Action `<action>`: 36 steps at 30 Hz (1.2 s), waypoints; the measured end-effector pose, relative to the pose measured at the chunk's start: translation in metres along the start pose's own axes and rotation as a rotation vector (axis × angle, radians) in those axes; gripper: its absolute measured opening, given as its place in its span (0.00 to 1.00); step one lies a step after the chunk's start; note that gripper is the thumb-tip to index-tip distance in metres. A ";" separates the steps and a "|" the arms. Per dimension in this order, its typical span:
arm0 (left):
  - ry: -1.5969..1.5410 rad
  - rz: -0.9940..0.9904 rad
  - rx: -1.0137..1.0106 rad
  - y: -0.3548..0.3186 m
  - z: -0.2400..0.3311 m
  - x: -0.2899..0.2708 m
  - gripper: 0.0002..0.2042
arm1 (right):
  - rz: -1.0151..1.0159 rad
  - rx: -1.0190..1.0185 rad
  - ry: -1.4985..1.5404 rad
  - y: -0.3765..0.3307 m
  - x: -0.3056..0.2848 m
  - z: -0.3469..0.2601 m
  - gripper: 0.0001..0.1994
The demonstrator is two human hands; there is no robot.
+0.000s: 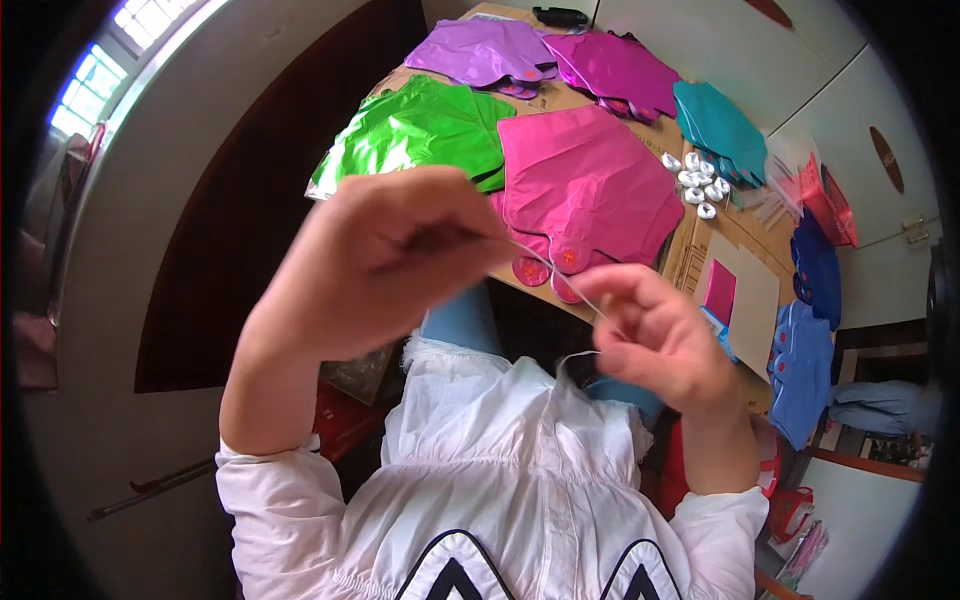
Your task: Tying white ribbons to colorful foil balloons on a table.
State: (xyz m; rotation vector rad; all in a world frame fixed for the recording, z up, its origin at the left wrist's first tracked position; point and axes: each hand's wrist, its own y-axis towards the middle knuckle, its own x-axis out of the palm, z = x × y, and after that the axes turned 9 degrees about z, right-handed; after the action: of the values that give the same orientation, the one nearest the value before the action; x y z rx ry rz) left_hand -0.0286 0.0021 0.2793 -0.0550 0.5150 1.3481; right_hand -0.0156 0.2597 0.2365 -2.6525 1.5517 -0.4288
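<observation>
Foil balloons lie flat on a brown table [690,250]: a green foil balloon [420,130] at far left, a pink one [590,180] beside it, purple [480,50] and magenta [615,65] beyond, teal [720,125] to the right. Small white ribbon rolls [700,180] cluster near the teal balloon; blue balloons [805,365] hang at the right edge.

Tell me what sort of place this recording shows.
Probably a home or small workshop set up for hand assembly of foil balloons. A cardboard-covered table holds stacks of flat foil balloons in pink, green, purple and teal, beside a cluster of small white ribbon rolls. The left hand and right hand hold a thin ribbon.
</observation>
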 end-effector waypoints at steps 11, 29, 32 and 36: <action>-0.320 -0.234 -0.017 0.006 0.005 0.046 0.05 | -0.109 0.031 0.130 0.003 0.043 0.063 0.14; 0.532 -0.271 -0.431 -0.177 -0.261 0.059 0.19 | 0.215 -0.377 0.297 -0.020 -0.023 -0.016 0.16; 0.463 -0.109 -0.510 -0.184 -0.273 0.067 0.16 | 0.219 -0.443 0.382 -0.029 -0.039 -0.045 0.16; 0.403 -0.055 -0.472 -0.175 -0.279 0.069 0.14 | 0.202 -0.579 0.252 -0.071 -0.081 -0.105 0.14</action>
State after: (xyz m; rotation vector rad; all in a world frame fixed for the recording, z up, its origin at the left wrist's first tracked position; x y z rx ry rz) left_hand 0.0543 -0.0678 -0.0389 -0.7347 0.5150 1.3854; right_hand -0.0190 0.3756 0.3322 -2.8687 2.3008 -0.3541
